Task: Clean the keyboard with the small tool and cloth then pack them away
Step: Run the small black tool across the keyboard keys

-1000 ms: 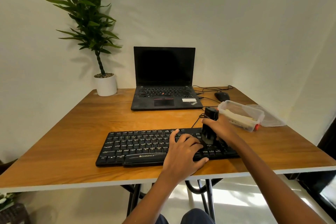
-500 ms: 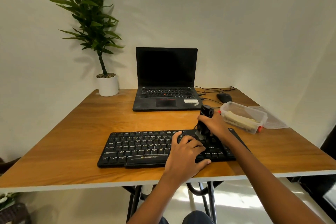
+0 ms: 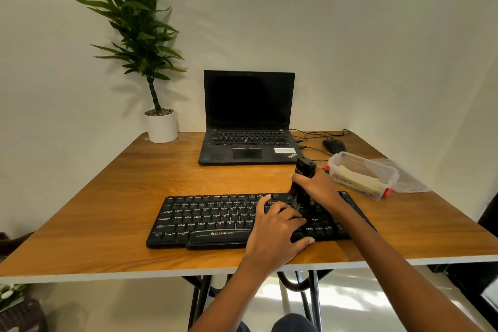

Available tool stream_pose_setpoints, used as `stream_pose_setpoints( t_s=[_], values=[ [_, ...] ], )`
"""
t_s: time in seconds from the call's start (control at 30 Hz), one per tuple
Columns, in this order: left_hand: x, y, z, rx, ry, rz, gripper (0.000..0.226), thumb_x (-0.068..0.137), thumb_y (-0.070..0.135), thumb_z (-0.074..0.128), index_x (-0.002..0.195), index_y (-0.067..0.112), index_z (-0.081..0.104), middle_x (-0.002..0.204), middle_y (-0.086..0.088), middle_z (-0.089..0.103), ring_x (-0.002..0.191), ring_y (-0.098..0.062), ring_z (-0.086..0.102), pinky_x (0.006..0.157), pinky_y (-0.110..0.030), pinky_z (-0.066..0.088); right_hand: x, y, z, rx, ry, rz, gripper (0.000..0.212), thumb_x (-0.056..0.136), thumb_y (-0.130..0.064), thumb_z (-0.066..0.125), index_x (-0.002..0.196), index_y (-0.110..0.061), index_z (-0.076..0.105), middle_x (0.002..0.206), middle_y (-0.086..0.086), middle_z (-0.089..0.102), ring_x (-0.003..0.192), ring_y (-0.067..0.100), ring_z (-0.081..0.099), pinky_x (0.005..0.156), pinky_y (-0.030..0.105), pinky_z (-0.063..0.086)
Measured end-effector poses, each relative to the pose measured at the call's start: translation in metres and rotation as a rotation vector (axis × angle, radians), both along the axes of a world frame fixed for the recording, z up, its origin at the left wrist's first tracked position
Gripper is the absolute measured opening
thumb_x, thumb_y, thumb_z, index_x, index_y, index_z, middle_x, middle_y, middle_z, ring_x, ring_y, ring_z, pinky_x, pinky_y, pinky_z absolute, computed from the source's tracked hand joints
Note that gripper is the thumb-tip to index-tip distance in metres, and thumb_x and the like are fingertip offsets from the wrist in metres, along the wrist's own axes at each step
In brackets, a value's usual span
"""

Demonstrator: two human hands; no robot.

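**Right hand works the tool on the keyboard's right half**

Right-hand fingers (image 3: 296, 177) are curled tight round the small black tool (image 3: 305, 170), and the right hand (image 3: 319, 186) grips it about the middle. The tool stands almost upright, its top leaning a touch to the right. Its lower end is down on the keys, in the upper rows right of centre. That end is blurred, so whether it carries bristles is hard to say.

Just beside it, the left-hand fingers (image 3: 266, 198) are spread apart and stretched forward across the keys. The left hand (image 3: 275, 233) lies palm-down on the black keyboard (image 3: 210, 218), with its thumb out along the front edge. It holds nothing and presses flat.

The keyboard lies near the front edge of the wooden table (image 3: 107, 197), a little askew. Behind the right hand, to the right, sits a clear plastic container (image 3: 390, 175) with its top off and a pale folded cloth (image 3: 355, 179) inside. The clear lid (image 3: 411, 183) lies just beside the container on its far side.

Further back, an open black laptop (image 3: 248, 121) has a dark screen. A black mouse (image 3: 334, 145) sits to its right, with black cables (image 3: 318, 133) trailing between them. At the back left corner stands a potted plant (image 3: 161, 127) in a white pot.
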State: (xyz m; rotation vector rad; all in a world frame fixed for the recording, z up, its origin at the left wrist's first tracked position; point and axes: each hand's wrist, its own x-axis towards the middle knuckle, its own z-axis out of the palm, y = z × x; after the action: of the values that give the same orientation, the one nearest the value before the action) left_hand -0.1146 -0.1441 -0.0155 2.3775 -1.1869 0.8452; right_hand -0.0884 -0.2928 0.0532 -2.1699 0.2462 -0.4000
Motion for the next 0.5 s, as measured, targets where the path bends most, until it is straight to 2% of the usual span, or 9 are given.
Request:
stream_pose_setpoints(
  t_s=[0.07, 0.13, 0.23, 0.3, 0.37, 0.43, 0.5],
  values=[
    [0.000, 0.000, 0.000, 0.009, -0.003, 0.004, 0.046, 0.083, 0.065, 0.040, 0.099, 0.036, 0.072, 0.100, 0.021, 0.066, 0.102, -0.005, 0.056, 0.106, -0.043, 0.020, 0.001, -0.002, 0.000, -0.072, -0.080, -0.057, 0.015, 0.085, -0.027, 0.059, 0.086, -0.012, 0.057, 0.074, -0.003, 0.060, 0.073, 0.016, 0.060, 0.056, 0.020, 0.041],
    [-0.001, 0.000, 0.000, 0.012, -0.001, 0.008, 0.045, 0.083, 0.065, 0.040, 0.099, 0.036, 0.072, 0.100, 0.021, 0.066, 0.102, -0.004, 0.056, 0.107, -0.043, 0.020, 0.001, 0.002, -0.002, -0.141, -0.118, -0.067, 0.016, 0.086, -0.028, 0.060, 0.087, -0.014, 0.054, 0.072, -0.007, 0.055, 0.069, 0.010, 0.055, 0.058, 0.017, 0.041],
    [-0.001, 0.000, 0.001, 0.011, 0.004, 0.007, 0.045, 0.083, 0.065, 0.040, 0.098, 0.036, 0.071, 0.100, 0.021, 0.066, 0.102, -0.004, 0.056, 0.107, -0.043, 0.019, 0.000, 0.006, -0.002, -0.096, -0.060, -0.013, 0.016, 0.085, -0.029, 0.061, 0.091, -0.016, 0.054, 0.078, -0.006, 0.057, 0.075, 0.011, 0.056, 0.068, 0.026, 0.047],
    [-0.002, 0.000, 0.001, 0.012, 0.004, 0.004, 0.045, 0.084, 0.065, 0.040, 0.098, 0.036, 0.072, 0.100, 0.021, 0.066, 0.102, -0.004, 0.056, 0.107, -0.043, 0.019, 0.000, 0.003, 0.000, -0.080, -0.100, -0.062, 0.014, 0.085, -0.027, 0.061, 0.086, -0.014, 0.055, 0.074, -0.004, 0.058, 0.075, 0.016, 0.058, 0.065, 0.027, 0.046],
    [-0.001, 0.000, 0.000, 0.007, 0.000, 0.005, 0.046, 0.083, 0.065, 0.040, 0.098, 0.036, 0.072, 0.100, 0.021, 0.066, 0.102, -0.004, 0.057, 0.107, -0.043, 0.020, 0.000, 0.000, -0.001, -0.095, -0.129, -0.081, 0.014, 0.086, -0.027, 0.061, 0.086, -0.016, 0.053, 0.072, -0.007, 0.055, 0.072, 0.013, 0.055, 0.058, 0.020, 0.042],
    [-0.001, 0.000, 0.000, -0.004, -0.006, 0.000, 0.045, 0.083, 0.065, 0.041, 0.098, 0.036, 0.072, 0.100, 0.021, 0.066, 0.101, -0.004, 0.057, 0.107, -0.043, 0.020, -0.002, 0.000, -0.003, -0.032, -0.056, -0.013, 0.016, 0.086, -0.031, 0.061, 0.092, -0.018, 0.053, 0.077, -0.007, 0.057, 0.070, 0.009, 0.055, 0.054, 0.018, 0.041],
    [-0.001, 0.000, 0.001, -0.009, -0.007, -0.006, 0.045, 0.083, 0.065, 0.042, 0.097, 0.035, 0.072, 0.099, 0.021, 0.066, 0.100, -0.005, 0.057, 0.107, -0.043, 0.020, -0.003, -0.004, -0.003, 0.043, -0.009, 0.005, 0.016, 0.085, -0.032, 0.062, 0.090, -0.017, 0.056, 0.080, -0.001, 0.061, 0.069, 0.012, 0.057, 0.053, 0.021, 0.042]
  ],
)
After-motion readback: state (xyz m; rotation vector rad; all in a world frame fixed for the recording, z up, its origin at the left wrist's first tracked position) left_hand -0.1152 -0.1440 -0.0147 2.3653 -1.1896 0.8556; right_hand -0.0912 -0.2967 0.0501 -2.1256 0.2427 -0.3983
